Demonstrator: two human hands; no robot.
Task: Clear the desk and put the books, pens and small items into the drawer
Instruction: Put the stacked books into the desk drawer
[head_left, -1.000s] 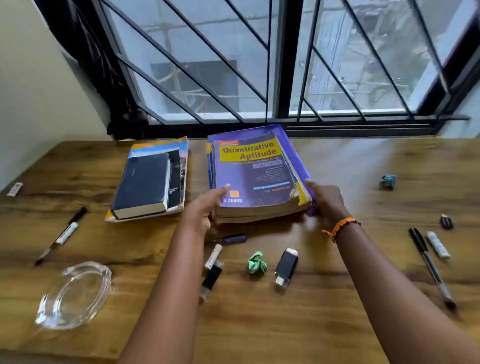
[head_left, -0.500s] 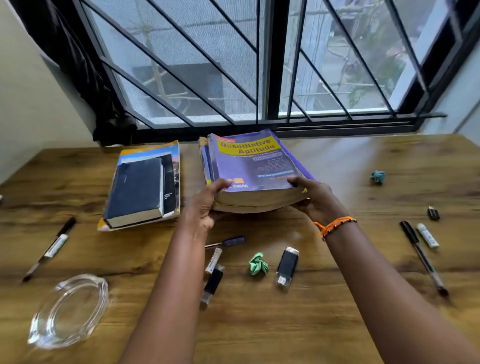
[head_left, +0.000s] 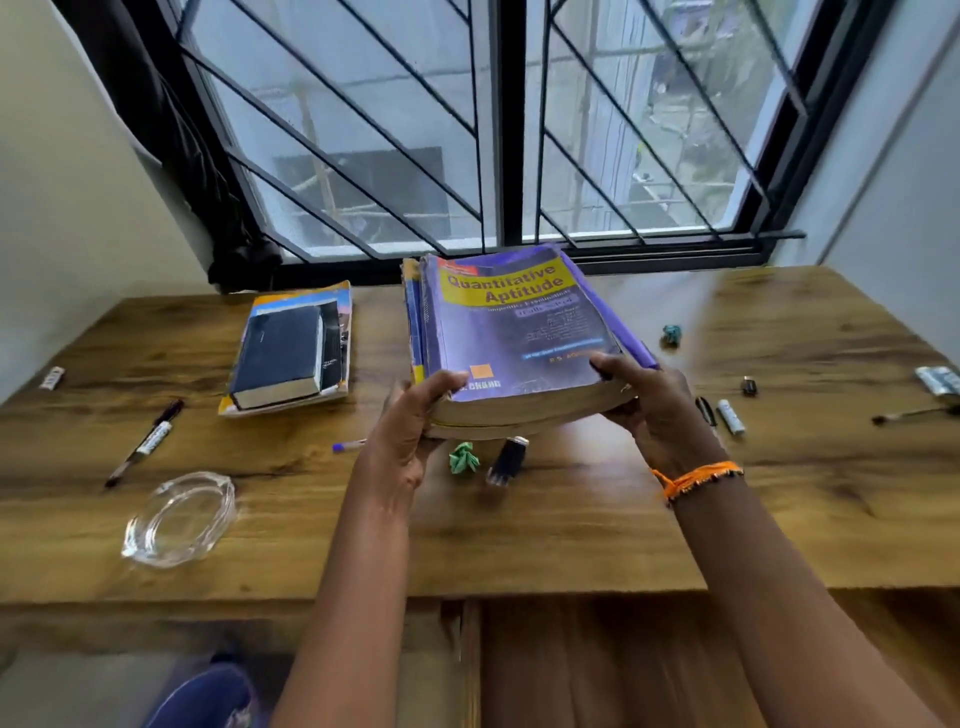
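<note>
A thick purple book stack (head_left: 514, 332) titled Quantitative Aptitude is lifted off the wooden desk (head_left: 571, 530), near edge raised. My left hand (head_left: 410, 431) grips its near left corner, and my right hand (head_left: 649, 400) grips its near right corner. A black book (head_left: 280, 353) lies on a colourful book at the back left. Under the lifted stack lie a green crumpled scrap (head_left: 462, 457), a black lighter-like item (head_left: 506, 460) and a purple pen (head_left: 348, 445). A marker (head_left: 145, 441) lies at the left. Below the desk edge is a wooden drawer front (head_left: 597, 660).
A glass ashtray (head_left: 179, 519) sits near the front left. At the right lie a white tube (head_left: 730, 415), a dark pen (head_left: 705, 410), a small black item (head_left: 748, 385), a teal scrap (head_left: 671, 334) and a foil strip (head_left: 937, 379). A barred window (head_left: 488, 130) stands behind the desk.
Both hands have raised the purple book stack off the desk and drawn it nearer. The view has pulled back, showing the desk's front edge and the wood below.
</note>
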